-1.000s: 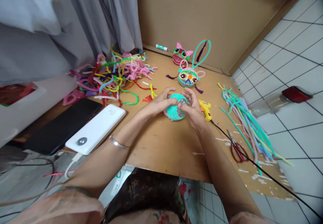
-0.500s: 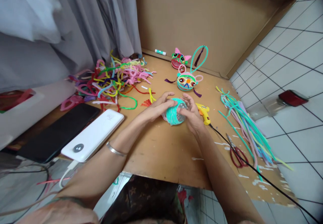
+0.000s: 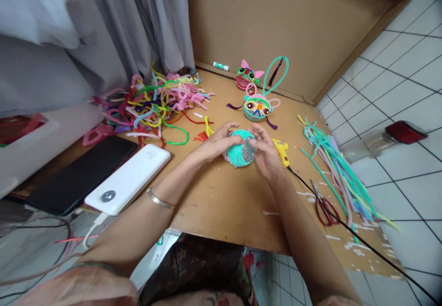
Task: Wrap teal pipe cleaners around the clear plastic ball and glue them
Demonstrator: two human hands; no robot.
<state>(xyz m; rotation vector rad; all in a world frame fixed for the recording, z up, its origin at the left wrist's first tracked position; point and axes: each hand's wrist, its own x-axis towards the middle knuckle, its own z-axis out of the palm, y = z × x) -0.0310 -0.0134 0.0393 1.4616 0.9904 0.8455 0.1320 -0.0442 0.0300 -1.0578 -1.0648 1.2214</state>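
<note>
Right thumb (image 3: 258, 144) now farther right on turquoise-wrapped ball (image 3: 238, 154) between 2 hands (image 3: 217, 144) (image 3: 269, 158)

Left hand (image 3: 218, 142) and right hand (image 3: 268, 156) hold a turquoise-wrapped ball (image 3: 238, 154); right of the ball lies a yellow glue gun (image 3: 282, 148).

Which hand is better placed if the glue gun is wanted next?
Right, probably: the glue gun lies beside the right hand, while the left hand is across the ball. Both hands hold the ball, so the right must let go first.
</note>
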